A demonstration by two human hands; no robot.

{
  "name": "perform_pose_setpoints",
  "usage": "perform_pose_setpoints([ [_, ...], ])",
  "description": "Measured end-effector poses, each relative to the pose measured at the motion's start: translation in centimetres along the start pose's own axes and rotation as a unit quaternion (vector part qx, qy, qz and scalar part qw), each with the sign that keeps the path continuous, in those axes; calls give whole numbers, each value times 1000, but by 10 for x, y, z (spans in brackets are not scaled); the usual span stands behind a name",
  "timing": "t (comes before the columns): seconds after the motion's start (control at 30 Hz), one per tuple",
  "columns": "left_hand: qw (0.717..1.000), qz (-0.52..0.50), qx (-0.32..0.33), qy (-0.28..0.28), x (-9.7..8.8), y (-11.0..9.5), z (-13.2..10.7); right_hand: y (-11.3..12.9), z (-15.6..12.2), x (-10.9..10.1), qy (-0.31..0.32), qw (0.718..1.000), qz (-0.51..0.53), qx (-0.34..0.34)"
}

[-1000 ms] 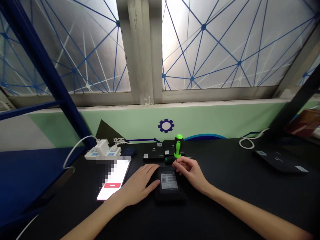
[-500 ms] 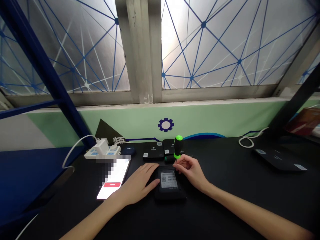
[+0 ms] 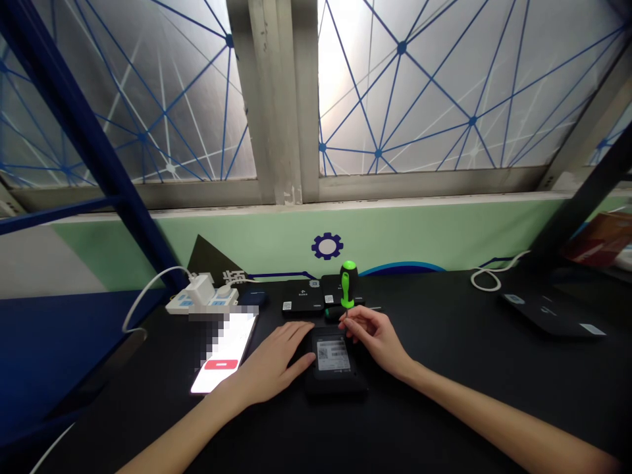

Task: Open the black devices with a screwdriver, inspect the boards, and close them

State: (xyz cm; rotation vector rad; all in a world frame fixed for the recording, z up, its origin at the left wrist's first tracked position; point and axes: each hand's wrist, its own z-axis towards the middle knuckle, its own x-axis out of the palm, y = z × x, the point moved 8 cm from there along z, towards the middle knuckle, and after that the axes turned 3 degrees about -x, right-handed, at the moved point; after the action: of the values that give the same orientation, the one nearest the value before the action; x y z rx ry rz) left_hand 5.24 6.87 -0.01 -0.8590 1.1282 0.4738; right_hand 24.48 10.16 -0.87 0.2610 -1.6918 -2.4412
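A small black device (image 3: 334,368) with a white label lies on the black table in front of me. My left hand (image 3: 274,364) rests flat against its left side, fingers stretched out. My right hand (image 3: 374,334) pinches the shaft of a green and black screwdriver (image 3: 347,284), which stands upright with its tip at the device's far right corner. A second dark screwdriver (image 3: 337,313) lies on the table just behind the device.
A lit phone (image 3: 224,355) lies left of my left hand. Behind it sit a white power strip (image 3: 203,298) with a cable and two flat black boxes (image 3: 302,296). A white cable coil (image 3: 484,280) and a larger black device (image 3: 548,311) lie at the right.
The screwdriver handle has turned and tilted slightly left between my right fingers. My left hand and the device have stayed put.
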Motion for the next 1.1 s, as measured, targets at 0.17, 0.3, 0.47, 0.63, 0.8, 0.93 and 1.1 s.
perform_pose_setpoints([
  [0.17, 1000, -3, -2, 2, 0, 0, 0, -1, 1, 0, -5, 1000, -3, -3],
  [0.3, 1000, -6, -5, 7, 0, 0, -1, -4, 2, -2, -18, 1000, 6, 6],
  [0.47, 1000, -3, -7, 13, 1, 0, -1, -4, 2, -4, -31, 999, 23, 11],
  [0.63, 1000, -1, -5, 7, 1, 0, -1, -3, 1, -3, -25, 1000, 18, 5],
  [0.8, 1000, -5, 0, 1, 0, 0, -1, -1, 0, -2, -16, 1000, -4, 4],
  [0.93, 1000, -3, -1, 4, 0, 0, -1, 1, 0, -1, -5, 1000, -11, 0],
  [1.1, 1000, -6, 3, -5, -1, 0, 0, -4, 3, -1, -15, 1000, -8, 4],
])
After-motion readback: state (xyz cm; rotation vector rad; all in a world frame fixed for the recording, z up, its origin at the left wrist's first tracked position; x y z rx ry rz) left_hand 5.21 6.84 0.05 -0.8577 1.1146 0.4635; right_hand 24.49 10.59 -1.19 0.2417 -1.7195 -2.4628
